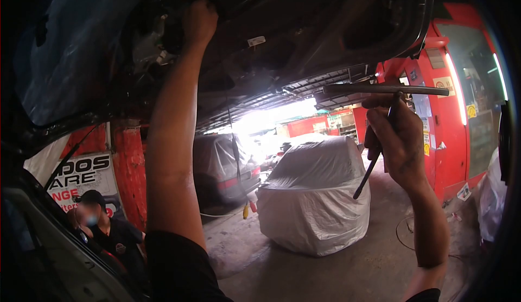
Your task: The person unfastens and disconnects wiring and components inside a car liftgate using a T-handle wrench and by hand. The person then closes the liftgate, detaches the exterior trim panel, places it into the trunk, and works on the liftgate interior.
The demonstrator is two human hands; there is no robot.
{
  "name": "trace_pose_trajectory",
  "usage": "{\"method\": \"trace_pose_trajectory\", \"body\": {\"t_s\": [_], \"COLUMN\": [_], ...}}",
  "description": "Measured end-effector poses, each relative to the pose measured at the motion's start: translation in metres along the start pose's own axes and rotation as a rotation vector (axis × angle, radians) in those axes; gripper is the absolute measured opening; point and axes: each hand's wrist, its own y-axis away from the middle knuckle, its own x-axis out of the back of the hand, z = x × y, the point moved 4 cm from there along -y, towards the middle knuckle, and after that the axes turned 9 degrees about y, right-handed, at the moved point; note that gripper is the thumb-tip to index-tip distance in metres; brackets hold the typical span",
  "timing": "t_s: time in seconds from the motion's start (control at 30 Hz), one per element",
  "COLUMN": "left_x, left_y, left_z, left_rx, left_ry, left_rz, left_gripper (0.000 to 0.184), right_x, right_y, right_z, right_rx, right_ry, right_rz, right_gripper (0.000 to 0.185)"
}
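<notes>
Overhead handwork at a raised vehicle panel. At the upper left of the frame, our left hand (199, 22) reaches to the inner face of the raised panel (298, 33), arm almost straight, fingers curled inward; the fingertips are lost in shadow, so we cannot tell whether they pinch a part or only rest against the surface. At the right of the frame, our right hand (400, 142) is closed about the shaft of a T-shaped tool (388, 89). The crossbar lies nearly level above the fingers, just below the panel's edge as we see it, while the shaft slants down and leftward to its tip.

In our judgement, good practice here rests on touch: we let the left fingertips find the spot and press evenly, since the panel is dark against the glare at centre (a lamp aimed upward would serve us well). We hold the tool loosely but securely, its long crossbar away from the panel's glass (81, 58) at the upper left and from the cord (236, 150) hanging near mid-frame. Should it be raised, its shaft is best set square to the surface. We also mind the person (122, 245) at the lower left, and avoid swinging the elbow that way.
</notes>
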Motion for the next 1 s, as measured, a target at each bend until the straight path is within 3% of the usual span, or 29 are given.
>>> {"method": "trace_pose_trajectory", "body": {"t_s": [0.17, 0.37, 0.47, 0.57, 0.63, 0.83, 1.0], "left_x": [-0.006, -0.005, -0.010, -0.009, -0.009, -0.001, -0.006], "left_y": [0.002, 0.004, -0.001, -0.002, 0.002, 0.012, 0.007], "left_z": [0.000, -0.004, -0.010, -0.003, 0.000, 0.007, -0.007], "left_rx": [0.048, 0.064, 0.140, 0.099, 0.184, 0.007, 0.055], "left_ry": [-0.083, 0.029, 0.062, -0.069, -0.101, 0.089, 0.073], "left_rz": [0.009, 0.048, -0.041, 0.034, 0.030, 0.169, 0.102], "left_gripper": [0.027, 0.030, 0.031, 0.032, 0.030, 0.023, 0.022], "right_x": [-0.003, -0.005, -0.005, -0.005, -0.005, -0.004, -0.010], "right_y": [0.001, 0.001, 0.000, 0.001, 0.002, 0.002, 0.002], "right_z": [-0.003, 0.002, 0.001, -0.003, -0.003, 0.002, 0.006], "right_rx": [0.018, -0.008, 0.007, 0.000, -0.010, -0.007, 0.000], "right_ry": [-0.007, 0.007, 0.000, 0.006, 0.003, 0.008, -0.004], "right_rz": [0.006, -0.006, 0.003, 0.002, -0.006, -0.017, -0.014], "right_gripper": [0.018, 0.019, 0.019, 0.019, 0.020, 0.020, 0.018]}}
